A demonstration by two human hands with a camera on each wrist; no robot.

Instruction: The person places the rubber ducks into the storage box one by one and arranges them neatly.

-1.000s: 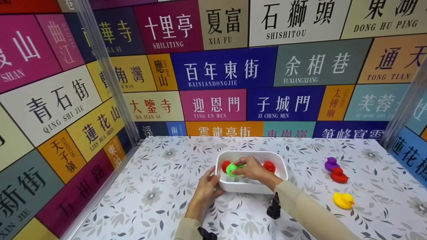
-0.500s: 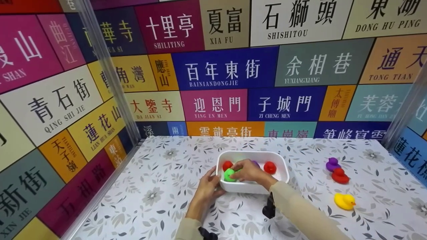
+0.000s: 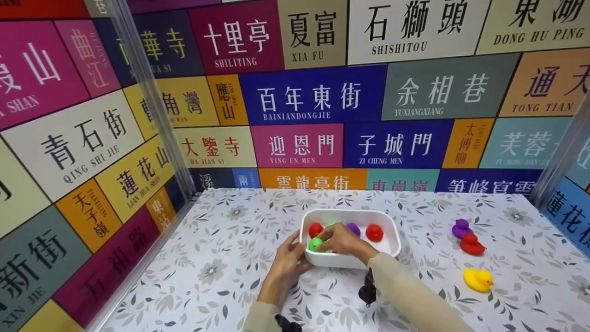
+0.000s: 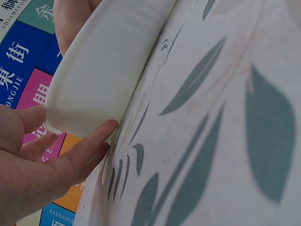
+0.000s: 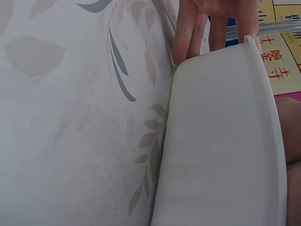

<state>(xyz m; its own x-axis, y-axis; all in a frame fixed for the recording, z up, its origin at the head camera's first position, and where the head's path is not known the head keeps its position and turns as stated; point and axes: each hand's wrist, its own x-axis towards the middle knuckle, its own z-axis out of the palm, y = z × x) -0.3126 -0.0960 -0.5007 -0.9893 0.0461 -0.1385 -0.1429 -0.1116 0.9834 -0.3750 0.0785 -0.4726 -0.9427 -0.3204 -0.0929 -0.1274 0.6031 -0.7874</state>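
Observation:
In the head view, a white plastic tub [image 3: 392, 221] stands on the table. My right hand [image 3: 343, 240] reaches into it and pinches a green rubber duck [image 3: 315, 244] at its front left corner. Around that hand in the tub are a red toy [image 3: 315, 229], a purple toy [image 3: 353, 229] and another red toy [image 3: 374, 232]; a bit of green shows behind the fingers. My left hand [image 3: 286, 258] rests against the tub's left end. The left wrist view shows its fingers [image 4: 89, 146] fairly straight along the tub's outer wall [image 4: 103, 70]. The tub wall hides the right fingertips in the right wrist view.
Right of the tub, a purple duck [image 3: 461, 228] and a red duck [image 3: 472, 244] sit close together on the flower-patterned tablecloth [image 3: 212, 272]. A yellow duck [image 3: 478, 280] lies nearer the front. Sign-covered walls [image 3: 313, 97] enclose the back and left.
My right hand has moved the green duck down and toward the tub's front left corner, uncovering the purple toy. My left hand stays at the tub's left end.

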